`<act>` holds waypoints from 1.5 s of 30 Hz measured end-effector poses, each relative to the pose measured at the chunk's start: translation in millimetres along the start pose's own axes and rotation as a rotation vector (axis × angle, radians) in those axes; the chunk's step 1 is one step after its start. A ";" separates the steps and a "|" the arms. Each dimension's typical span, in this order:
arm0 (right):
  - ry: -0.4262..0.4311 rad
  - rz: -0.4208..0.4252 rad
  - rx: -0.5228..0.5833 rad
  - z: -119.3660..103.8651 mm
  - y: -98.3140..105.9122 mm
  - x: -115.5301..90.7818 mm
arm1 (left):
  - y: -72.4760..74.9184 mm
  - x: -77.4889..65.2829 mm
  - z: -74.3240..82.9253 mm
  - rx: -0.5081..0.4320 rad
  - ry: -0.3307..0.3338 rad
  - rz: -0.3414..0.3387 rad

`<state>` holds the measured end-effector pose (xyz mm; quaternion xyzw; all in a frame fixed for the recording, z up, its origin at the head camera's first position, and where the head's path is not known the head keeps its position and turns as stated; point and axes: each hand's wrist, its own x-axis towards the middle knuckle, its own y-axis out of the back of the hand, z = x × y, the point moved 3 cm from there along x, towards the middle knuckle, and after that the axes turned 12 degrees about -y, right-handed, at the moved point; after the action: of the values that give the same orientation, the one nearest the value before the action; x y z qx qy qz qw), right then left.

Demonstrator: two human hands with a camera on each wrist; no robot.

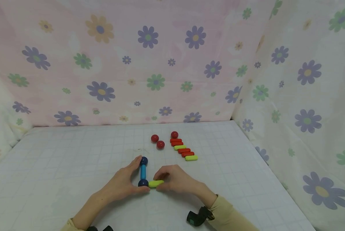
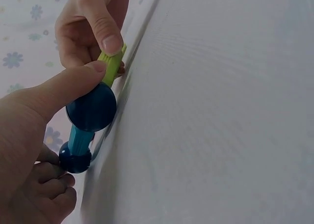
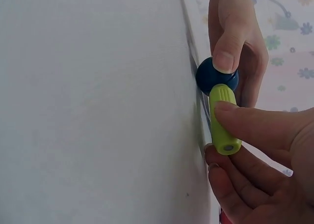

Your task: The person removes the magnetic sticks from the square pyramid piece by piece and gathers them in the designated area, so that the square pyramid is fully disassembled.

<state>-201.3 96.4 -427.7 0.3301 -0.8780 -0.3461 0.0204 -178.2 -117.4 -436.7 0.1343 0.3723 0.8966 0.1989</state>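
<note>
A light-blue rod [image 1: 143, 172] joins two dark-blue balls, a far ball [image 1: 143, 161] and a near ball [image 1: 143, 183], on the white table. My left hand [image 1: 121, 182] holds this piece from the left, thumb against the near ball and fingers at the far one. From the right, my right hand [image 1: 179, 179] pinches a yellow-green rod [image 1: 155, 183] between thumb and fingers. One end of that rod meets the near ball, as the right wrist view shows; a small grey disc is visible in its other end [image 3: 228, 148].
Farther back lie three red balls [image 1: 160, 144]. A slanting row of several red rods [image 1: 184, 150] and two yellow-green rods [image 1: 191, 158] lies to their right. Flowered cloth [image 1: 155, 64] hangs behind the table [image 1: 74, 154] and at its sides.
</note>
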 end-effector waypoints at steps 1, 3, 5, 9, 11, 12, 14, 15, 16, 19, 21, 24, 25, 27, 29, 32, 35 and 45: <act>0.010 0.002 0.000 -0.4 0.3 -0.3 | 0.2 0.0 0.0 -0.002 0.002 0.001; 0.033 0.005 0.004 -0.9 0.6 -0.4 | 0.5 -0.1 -0.1 -0.005 0.006 0.003; 0.057 0.006 0.007 -1.0 0.4 0.0 | 0.8 -0.4 -0.4 -0.003 0.011 0.007; 0.065 -0.010 0.021 -0.2 -2.0 1.6 | 0.9 -0.8 -1.0 0.013 0.009 0.013; 0.049 -0.020 0.031 0.3 -3.8 2.5 | 0.8 -1.0 -1.2 0.018 0.006 0.014; 0.042 -0.025 0.037 0.8 -4.9 3.0 | 0.7 -1.1 -1.2 0.019 0.004 0.014; 0.037 -0.027 0.048 1.3 -6.9 3.6 | 0.5 -1.3 -1.1 0.023 0.002 0.014; 0.036 -0.027 0.053 1.5 -7.8 3.8 | 0.5 -1.3 -1.0 0.024 0.001 0.015; 0.043 -0.023 0.054 1.5 -8.7 3.9 | 0.5 -1.4 -0.9 0.026 0.001 0.014; 0.064 -0.017 0.065 1.0 -10.9 3.7 | 0.4 -1.4 -0.6 0.032 0.001 0.013; 0.077 -0.014 0.070 0.6 -12.0 3.5 | 0.5 -1.3 -0.4 0.033 0.004 0.012; 0.089 -0.013 0.076 0.8 -13.3 4.0 | 0.7 -1.3 0.1 0.035 0.007 0.009; 0.092 -0.012 0.076 1.1 -13.6 4.4 | 0.7 -1.3 0.2 0.034 0.007 0.008; 0.095 -0.011 0.076 1.8 -14.3 5.1 | 0.8 -1.3 0.4 0.036 0.009 0.006; 0.098 -0.011 0.074 2.4 -14.8 5.6 | 0.7 -1.4 0.3 0.035 0.011 0.005; 0.101 -0.010 0.072 2.9 -15.1 6.0 | 0.5 -1.2 -0.1 0.036 0.011 0.005; 0.104 -0.009 0.070 3.3 -15.2 6.0 | 0.1 -0.8 -0.5 0.035 0.007 0.005; 0.094 -0.014 0.071 2.2 -14.3 4.1 | -0.5 0.2 0.7 0.018 0.006 -0.001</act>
<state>-197.1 87.5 -439.0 0.3527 -0.8854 -0.2990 0.0477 -177.9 -116.5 -436.6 0.1332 0.3808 0.8936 0.1969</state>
